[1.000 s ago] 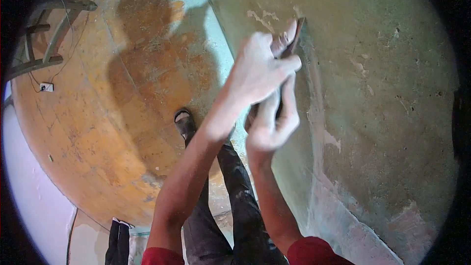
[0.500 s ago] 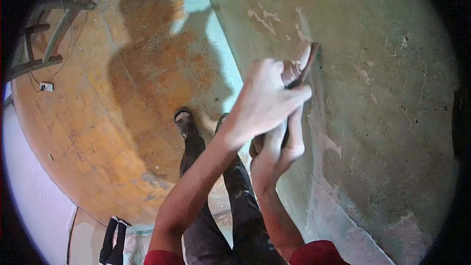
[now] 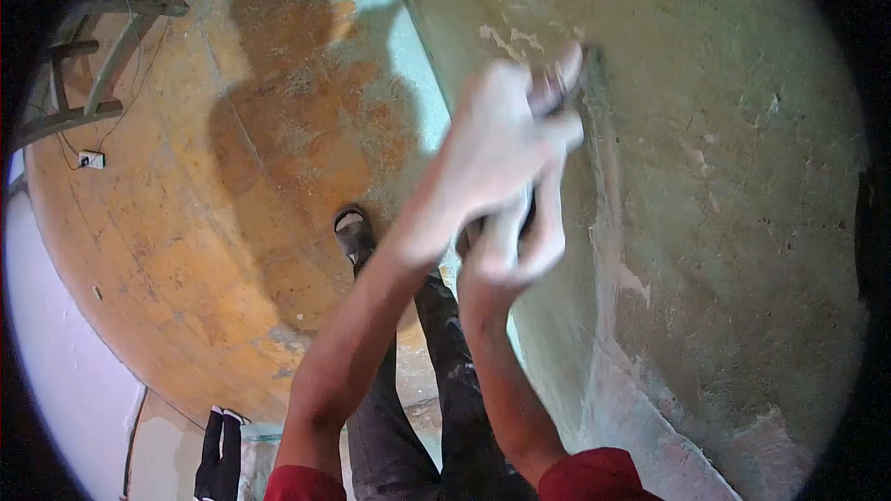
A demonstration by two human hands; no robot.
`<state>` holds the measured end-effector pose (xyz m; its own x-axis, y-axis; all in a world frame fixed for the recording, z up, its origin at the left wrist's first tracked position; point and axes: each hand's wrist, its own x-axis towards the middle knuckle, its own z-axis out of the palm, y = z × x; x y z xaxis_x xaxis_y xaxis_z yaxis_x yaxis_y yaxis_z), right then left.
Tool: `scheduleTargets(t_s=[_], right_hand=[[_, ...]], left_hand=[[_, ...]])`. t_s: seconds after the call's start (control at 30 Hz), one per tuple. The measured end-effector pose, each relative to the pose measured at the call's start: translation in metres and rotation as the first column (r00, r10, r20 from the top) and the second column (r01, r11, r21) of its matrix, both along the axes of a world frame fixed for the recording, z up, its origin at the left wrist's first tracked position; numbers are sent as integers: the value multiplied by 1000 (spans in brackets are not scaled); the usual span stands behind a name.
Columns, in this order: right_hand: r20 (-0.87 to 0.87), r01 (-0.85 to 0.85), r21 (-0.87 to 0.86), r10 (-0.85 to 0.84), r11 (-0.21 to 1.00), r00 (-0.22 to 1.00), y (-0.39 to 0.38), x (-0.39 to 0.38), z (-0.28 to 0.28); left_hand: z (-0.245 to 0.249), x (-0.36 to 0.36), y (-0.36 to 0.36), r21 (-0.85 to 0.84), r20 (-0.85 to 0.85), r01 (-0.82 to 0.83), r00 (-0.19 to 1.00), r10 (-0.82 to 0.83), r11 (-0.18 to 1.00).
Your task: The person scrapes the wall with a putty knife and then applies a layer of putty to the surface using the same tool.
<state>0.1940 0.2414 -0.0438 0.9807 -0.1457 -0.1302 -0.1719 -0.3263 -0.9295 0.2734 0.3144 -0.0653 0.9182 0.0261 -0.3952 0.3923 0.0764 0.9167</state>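
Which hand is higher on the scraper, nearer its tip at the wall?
The left hand: it covers the scraper near its tip, while the right hand grips lower down.

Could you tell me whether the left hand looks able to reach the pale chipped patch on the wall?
Probably yes: the left hand, gripping the tool against the wall, sits just short of the pale chipped patch, with nothing between them, though motion blur hides detail.

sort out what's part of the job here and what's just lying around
In the job: left hand and right hand, both closed on the blurred scraper, pressed to the wall.
Lying about: wooden frame and white socket block on the floor, top left.
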Motion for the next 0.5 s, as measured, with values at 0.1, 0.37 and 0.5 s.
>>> scheduleTargets(t_s=[0.1,0.37,0.5], right_hand=[[-218,158,173,-118,972,969,-8,-10,28],[-270,305,284,-229,909,935,0,-25,19],[-270,191,183,-138,964,953,-33,-9,27]], left_hand=[[22,-13,-6,-22,-21,86,996,-86,996],[11,-22,-20,12,112,-5,994,4,1000],[23,-22,-29,68,154,-45,987,34,997]])
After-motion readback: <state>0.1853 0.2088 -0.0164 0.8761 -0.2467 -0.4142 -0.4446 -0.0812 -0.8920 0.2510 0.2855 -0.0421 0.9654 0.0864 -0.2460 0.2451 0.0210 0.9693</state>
